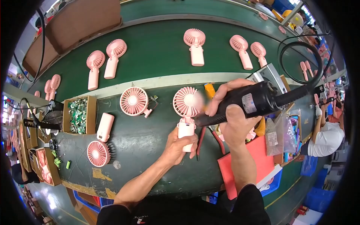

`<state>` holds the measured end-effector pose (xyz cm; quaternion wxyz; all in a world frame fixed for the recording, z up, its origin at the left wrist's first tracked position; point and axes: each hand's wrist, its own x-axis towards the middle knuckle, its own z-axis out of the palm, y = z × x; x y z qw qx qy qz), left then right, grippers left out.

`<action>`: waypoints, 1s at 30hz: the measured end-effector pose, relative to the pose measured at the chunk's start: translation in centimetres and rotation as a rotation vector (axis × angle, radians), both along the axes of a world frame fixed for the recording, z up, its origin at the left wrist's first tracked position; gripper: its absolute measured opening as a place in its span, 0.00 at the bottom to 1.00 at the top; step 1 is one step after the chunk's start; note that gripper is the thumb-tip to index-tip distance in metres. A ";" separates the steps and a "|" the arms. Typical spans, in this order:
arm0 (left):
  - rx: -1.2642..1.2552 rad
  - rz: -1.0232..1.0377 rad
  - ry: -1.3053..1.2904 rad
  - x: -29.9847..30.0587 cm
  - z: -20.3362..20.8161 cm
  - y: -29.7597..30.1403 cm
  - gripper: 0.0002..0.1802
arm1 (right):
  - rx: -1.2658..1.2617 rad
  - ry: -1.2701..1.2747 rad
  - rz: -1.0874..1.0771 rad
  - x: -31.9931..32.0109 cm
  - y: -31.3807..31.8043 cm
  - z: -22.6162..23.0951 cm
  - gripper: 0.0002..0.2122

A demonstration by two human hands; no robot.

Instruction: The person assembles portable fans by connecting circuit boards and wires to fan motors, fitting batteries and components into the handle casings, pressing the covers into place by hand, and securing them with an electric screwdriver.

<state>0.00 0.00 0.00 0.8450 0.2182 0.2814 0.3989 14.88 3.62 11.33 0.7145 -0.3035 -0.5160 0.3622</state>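
Note:
A pink handheld fan [185, 130] is gripped by its handle in my left hand [173, 147], fingers wrapped round it, with its round grille toward the far side. My right hand [236, 127] holds a black electric screwdriver [243, 100] with a thick cable. The tool's narrow front end reaches the fan's neck; whether the bit touches it, I cannot tell. Beside the fan lie red-handled pliers [201, 141], partly hidden by my right hand. To the left are a fan head [134, 101] with a small board, and another fan [99, 153] with its handle.
Several pink fans [197, 52] lie on the green conveyor belt [157, 48] beyond the bench. A cardboard box [91, 112] of green circuit boards stands left. On the right are a red sheet [240, 161], a plastic bag [275, 138] and the looping cable [296, 45]. A person [327, 137] works far right.

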 end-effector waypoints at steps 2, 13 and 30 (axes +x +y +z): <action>-0.021 0.004 -0.042 -0.5 0.0 0.1 0.23 | -0.204 0.015 -0.032 -1.5 0.0 0.3 0.16; 0.017 0.000 -0.037 0.0 0.5 -0.1 0.27 | -0.079 0.018 0.102 -0.9 0.1 -0.8 0.22; 0.081 -0.009 -0.022 0.2 0.2 -0.5 0.22 | 0.161 0.062 -0.098 3.4 -3.0 3.3 0.28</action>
